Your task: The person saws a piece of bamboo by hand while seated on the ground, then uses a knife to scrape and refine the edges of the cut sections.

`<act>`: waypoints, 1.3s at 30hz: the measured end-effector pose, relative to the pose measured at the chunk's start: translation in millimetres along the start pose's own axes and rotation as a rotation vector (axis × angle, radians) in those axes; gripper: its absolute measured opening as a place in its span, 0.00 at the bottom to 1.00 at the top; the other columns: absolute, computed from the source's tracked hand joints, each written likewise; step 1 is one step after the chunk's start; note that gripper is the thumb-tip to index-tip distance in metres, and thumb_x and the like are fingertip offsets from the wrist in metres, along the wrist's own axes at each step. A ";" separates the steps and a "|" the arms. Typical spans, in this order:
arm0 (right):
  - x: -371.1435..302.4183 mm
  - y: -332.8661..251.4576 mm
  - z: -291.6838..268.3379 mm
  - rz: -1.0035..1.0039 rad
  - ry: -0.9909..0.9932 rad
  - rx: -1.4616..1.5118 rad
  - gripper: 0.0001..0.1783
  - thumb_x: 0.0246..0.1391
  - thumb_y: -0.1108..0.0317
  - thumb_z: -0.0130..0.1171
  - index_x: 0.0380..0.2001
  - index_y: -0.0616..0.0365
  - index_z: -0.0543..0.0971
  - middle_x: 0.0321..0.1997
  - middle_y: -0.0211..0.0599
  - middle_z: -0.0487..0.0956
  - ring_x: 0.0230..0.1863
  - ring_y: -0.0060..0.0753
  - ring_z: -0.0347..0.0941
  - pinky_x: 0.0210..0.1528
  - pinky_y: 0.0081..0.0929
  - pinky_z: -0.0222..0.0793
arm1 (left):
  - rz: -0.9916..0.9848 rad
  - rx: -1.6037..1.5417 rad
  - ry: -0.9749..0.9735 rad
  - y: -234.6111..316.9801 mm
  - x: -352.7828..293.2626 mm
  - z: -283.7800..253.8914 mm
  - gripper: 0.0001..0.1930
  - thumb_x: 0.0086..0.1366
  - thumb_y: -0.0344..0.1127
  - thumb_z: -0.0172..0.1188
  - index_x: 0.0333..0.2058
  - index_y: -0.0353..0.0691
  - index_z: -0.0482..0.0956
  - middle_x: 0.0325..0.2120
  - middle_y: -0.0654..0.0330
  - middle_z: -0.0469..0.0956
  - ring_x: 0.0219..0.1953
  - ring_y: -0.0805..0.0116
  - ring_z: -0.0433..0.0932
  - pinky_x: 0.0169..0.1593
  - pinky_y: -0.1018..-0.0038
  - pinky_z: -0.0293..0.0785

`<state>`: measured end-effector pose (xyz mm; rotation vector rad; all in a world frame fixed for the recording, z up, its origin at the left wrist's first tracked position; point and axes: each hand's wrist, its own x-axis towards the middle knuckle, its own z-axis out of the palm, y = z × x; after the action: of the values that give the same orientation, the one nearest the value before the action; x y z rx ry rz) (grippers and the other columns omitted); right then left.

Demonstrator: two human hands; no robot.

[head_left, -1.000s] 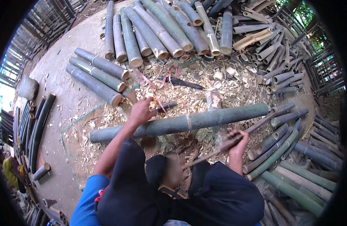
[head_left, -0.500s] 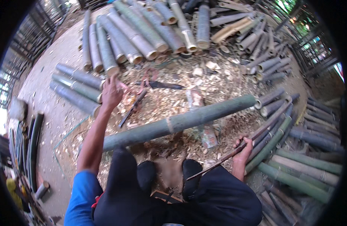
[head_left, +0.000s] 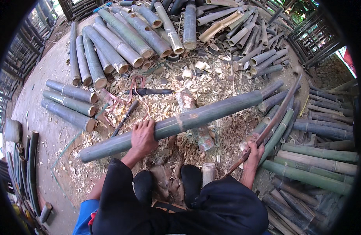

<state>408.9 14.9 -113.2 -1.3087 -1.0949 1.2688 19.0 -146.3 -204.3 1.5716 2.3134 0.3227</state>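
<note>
A long green-grey bamboo pole (head_left: 211, 111) lies slantwise in front of me, across a short block wrapped in patterned material (head_left: 186, 102). My left hand (head_left: 144, 137) is closed over its left part, fingers on top. In my right hand (head_left: 254, 150), at the right, is a long, thin, slightly curved brown stick (head_left: 276, 117). It slants up to the far right, ending in a small knob; its near end reaches toward my knee. Beyond the pole lie a dark knife-like blade (head_left: 155, 91) and a thin dark tool (head_left: 125, 117), near pink cord (head_left: 110, 105).
Cut bamboo tubes (head_left: 121, 43) lie in rows at the far side, with more tubes (head_left: 68, 96) at left. Bamboo poles (head_left: 309, 176) are stacked at right. Pale wood chips (head_left: 161, 107) cover the ground. A short pale bamboo piece (head_left: 208, 174) stands near my right foot.
My left hand has come back from the tubes at far left and taken hold of the bamboo pole. The stick in my right hand has swung steeper. The view has shifted slightly.
</note>
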 end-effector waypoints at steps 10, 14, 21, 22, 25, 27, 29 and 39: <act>5.3 -30.8 36.4 -0.384 -0.280 -0.895 0.32 0.45 0.78 0.62 0.58 0.62 0.77 0.47 0.48 0.80 0.48 0.49 0.79 0.56 0.41 0.73 | 0.362 -0.247 0.302 15.2 -22.2 -1.5 0.45 0.53 0.38 0.76 0.70 0.44 0.66 0.66 0.49 0.69 0.71 0.47 0.65 0.73 0.51 0.61; -17.0 -42.2 107.2 -0.548 -0.779 -1.020 0.35 0.46 0.76 0.64 0.62 0.62 0.77 0.54 0.53 0.81 0.54 0.61 0.80 0.58 0.48 0.75 | 0.513 -0.084 0.374 55.8 -34.1 -79.7 0.47 0.52 0.43 0.77 0.71 0.46 0.66 0.68 0.50 0.67 0.74 0.48 0.62 0.75 0.49 0.58; -54.2 -40.1 216.3 -0.966 -1.220 -1.086 0.45 0.45 0.69 0.75 0.70 0.56 0.73 0.65 0.50 0.74 0.68 0.58 0.69 0.72 0.50 0.64 | 0.347 -0.141 0.087 2.5 -27.4 -84.7 0.26 0.56 0.40 0.70 0.54 0.43 0.77 0.41 0.54 0.82 0.50 0.51 0.83 0.57 0.52 0.76; -70.2 -45.3 221.7 -1.125 -1.093 -1.237 0.50 0.45 0.67 0.77 0.73 0.54 0.69 0.69 0.50 0.70 0.72 0.58 0.63 0.77 0.52 0.56 | 0.280 -0.140 0.042 -14.3 -32.9 -88.2 0.24 0.56 0.40 0.70 0.51 0.42 0.78 0.40 0.53 0.82 0.48 0.50 0.84 0.55 0.52 0.78; -76.4 -52.6 216.9 -1.046 -0.959 -1.030 0.49 0.47 0.66 0.76 0.74 0.52 0.68 0.69 0.52 0.69 0.73 0.59 0.62 0.77 0.51 0.55 | 0.168 -0.207 0.199 -88.2 -39.8 -95.3 0.20 0.54 0.38 0.73 0.45 0.40 0.82 0.36 0.50 0.82 0.44 0.46 0.84 0.51 0.51 0.79; -76.0 -50.7 194.0 -0.860 -1.024 -1.030 0.42 0.50 0.67 0.73 0.69 0.55 0.72 0.66 0.53 0.72 0.69 0.60 0.67 0.73 0.52 0.60 | 0.123 -0.298 0.169 -122.9 -43.7 -85.9 0.21 0.53 0.38 0.75 0.45 0.40 0.82 0.36 0.49 0.83 0.44 0.45 0.84 0.51 0.51 0.78; -79.0 -33.6 170.0 -0.649 -1.118 -1.004 0.37 0.51 0.67 0.72 0.66 0.58 0.74 0.63 0.55 0.74 0.66 0.62 0.70 0.70 0.53 0.65 | 0.097 -0.339 0.155 -155.4 -49.8 -65.1 0.22 0.53 0.40 0.76 0.46 0.40 0.82 0.37 0.48 0.84 0.45 0.44 0.84 0.50 0.50 0.78; -102.3 -11.9 61.9 0.411 -1.160 -0.677 0.25 0.66 0.61 0.68 0.60 0.63 0.79 0.52 0.40 0.85 0.50 0.28 0.82 0.56 0.31 0.77 | -0.004 -0.392 0.057 -154.1 -9.9 -13.3 0.27 0.54 0.59 0.77 0.39 0.40 0.88 0.33 0.49 0.86 0.41 0.48 0.86 0.44 0.51 0.79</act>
<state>342.2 -81.8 -87.7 -1.2699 -2.2853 2.1937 -114.8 -212.2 -246.5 1.3756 2.1271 0.7757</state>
